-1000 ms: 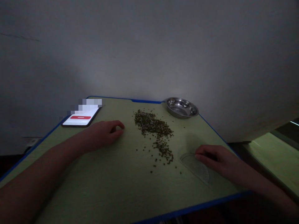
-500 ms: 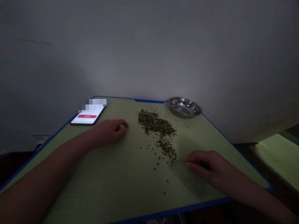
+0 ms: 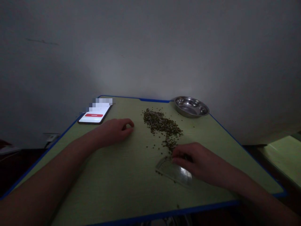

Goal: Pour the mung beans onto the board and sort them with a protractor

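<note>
"One clear protractor [image 3: 172,172] in the head view. Where exactly?"

"Pinched between the right hand's [image 3: 198,160] thumb and fingers, at the near end of the spread beans [image 3: 162,123] on the table [image 3: 113,185]."

"And the left hand [image 3: 114,132]?"

"Curled, well apart from the right, near the phone [image 3: 92,119]. It's too dim to tell whether its fingertips meet."

"The metal bowl [image 3: 191,109]?"

"By the table's far right corner, beyond the beans."

Blue-edged green table [image 3: 113,185], small scattered grains [image 3: 162,123], metal bowl [image 3: 191,108], phone [image 3: 94,115]
</note>
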Demonstrator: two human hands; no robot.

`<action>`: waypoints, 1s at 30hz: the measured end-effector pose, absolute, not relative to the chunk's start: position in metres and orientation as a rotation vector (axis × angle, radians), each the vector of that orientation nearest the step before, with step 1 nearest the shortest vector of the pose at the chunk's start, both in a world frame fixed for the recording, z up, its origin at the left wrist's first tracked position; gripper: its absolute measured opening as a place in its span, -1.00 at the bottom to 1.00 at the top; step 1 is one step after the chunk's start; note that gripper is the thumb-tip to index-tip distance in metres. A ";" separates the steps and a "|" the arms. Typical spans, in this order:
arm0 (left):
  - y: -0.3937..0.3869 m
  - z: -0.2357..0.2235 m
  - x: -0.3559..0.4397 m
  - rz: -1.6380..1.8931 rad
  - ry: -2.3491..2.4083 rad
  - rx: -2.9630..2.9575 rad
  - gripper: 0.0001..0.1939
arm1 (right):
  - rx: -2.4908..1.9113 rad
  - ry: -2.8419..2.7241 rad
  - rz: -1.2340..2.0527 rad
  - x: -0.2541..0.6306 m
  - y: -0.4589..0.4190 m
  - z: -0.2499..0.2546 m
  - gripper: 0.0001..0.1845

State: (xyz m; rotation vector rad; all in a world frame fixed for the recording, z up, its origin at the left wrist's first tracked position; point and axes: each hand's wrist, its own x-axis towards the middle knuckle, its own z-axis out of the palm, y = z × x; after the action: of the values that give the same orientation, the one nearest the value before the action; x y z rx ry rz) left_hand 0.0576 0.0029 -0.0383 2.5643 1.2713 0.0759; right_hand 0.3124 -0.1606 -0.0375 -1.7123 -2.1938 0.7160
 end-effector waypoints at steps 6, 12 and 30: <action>0.004 -0.039 0.058 0.074 1.265 2.588 -0.56 | -1.648 -2.262 0.813 0.305 -0.163 -0.036 -0.84; 0.001 -0.036 0.060 0.050 1.292 2.575 -0.53 | -1.564 -2.330 0.904 0.300 -0.168 -0.036 -0.85; -0.001 -0.037 0.060 0.064 1.282 2.583 -0.56 | -1.679 -2.214 0.938 0.312 -0.175 -0.032 -0.74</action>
State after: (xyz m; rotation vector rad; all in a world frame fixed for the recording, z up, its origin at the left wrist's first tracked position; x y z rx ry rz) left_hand 0.0603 -0.0012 -0.0370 2.5830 1.2817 0.0637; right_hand 0.3125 -0.1754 -0.0324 -1.6792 -2.2136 0.9376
